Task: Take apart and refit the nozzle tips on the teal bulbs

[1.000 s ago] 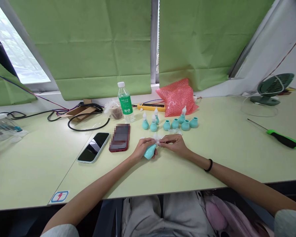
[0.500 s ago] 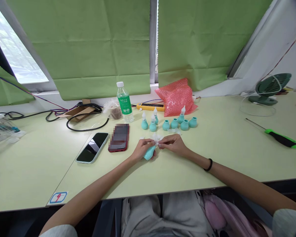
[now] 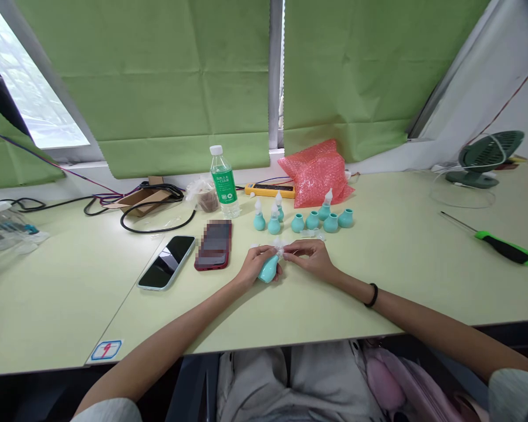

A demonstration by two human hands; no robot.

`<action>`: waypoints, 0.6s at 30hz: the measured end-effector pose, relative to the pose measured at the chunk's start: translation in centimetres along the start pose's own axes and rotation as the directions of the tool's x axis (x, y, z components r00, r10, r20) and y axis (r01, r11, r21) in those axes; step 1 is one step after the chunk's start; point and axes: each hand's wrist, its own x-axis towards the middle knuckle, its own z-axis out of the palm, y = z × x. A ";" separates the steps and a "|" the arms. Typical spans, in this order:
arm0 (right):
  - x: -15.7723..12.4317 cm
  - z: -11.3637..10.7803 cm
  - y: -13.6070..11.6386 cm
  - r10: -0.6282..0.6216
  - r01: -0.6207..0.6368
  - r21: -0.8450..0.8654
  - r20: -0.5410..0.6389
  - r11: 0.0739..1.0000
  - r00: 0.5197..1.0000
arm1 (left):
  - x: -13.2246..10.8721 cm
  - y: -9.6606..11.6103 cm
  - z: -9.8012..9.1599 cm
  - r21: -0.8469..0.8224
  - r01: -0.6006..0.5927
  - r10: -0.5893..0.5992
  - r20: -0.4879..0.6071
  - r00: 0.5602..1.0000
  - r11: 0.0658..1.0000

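Note:
My left hand [image 3: 254, 265] is wrapped around a teal squeeze bulb [image 3: 268, 270], its neck pointing away from me. At that neck, the fingers of my right hand [image 3: 311, 258] pinch a small clear plastic tip [image 3: 279, 249]; its exact seating is hidden by the fingers. Beyond the hands stand several open teal bulbs, one of them this bulb [image 3: 331, 223]. Other bulbs carry pointed translucent tips, such as the tipped bulb [image 3: 274, 220]. Small loose clear plastic pieces [image 3: 313, 234] lie just past my right hand.
Left of my hands lie a red-cased phone [image 3: 213, 246] and a pale-cased phone [image 3: 167, 263]. Behind stand a water bottle [image 3: 224, 186] and a pink bubble-wrap bag [image 3: 317, 176]. A screwdriver [image 3: 506, 246] and small fan [image 3: 486, 158] are at right; black cable [image 3: 158, 232] loops at left.
The bulb in my left hand has tilted slightly more upright, and my right fingers have shifted a little at its neck. The whole view has moved slightly.

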 end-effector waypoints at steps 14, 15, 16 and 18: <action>-0.2 0.0 0.6 -0.262 0.264 -0.237 0.042 0.935 0.964 | -0.3 0.3 0.4 0.025 -0.032 0.033 -0.018 0.999 0.999; -0.2 -0.1 0.5 -0.256 0.262 -0.233 0.054 0.937 0.965 | -0.4 0.3 0.4 0.029 -0.033 0.034 -0.015 0.999 0.999; -0.1 -0.1 0.3 -0.248 0.256 -0.227 0.064 0.939 0.967 | -0.4 0.4 0.4 0.033 -0.032 0.032 -0.014 0.999 0.999; -0.1 -0.2 0.1 -0.234 0.245 -0.217 0.078 0.945 0.969 | -0.4 0.4 0.4 0.044 -0.029 0.030 -0.014 0.999 0.999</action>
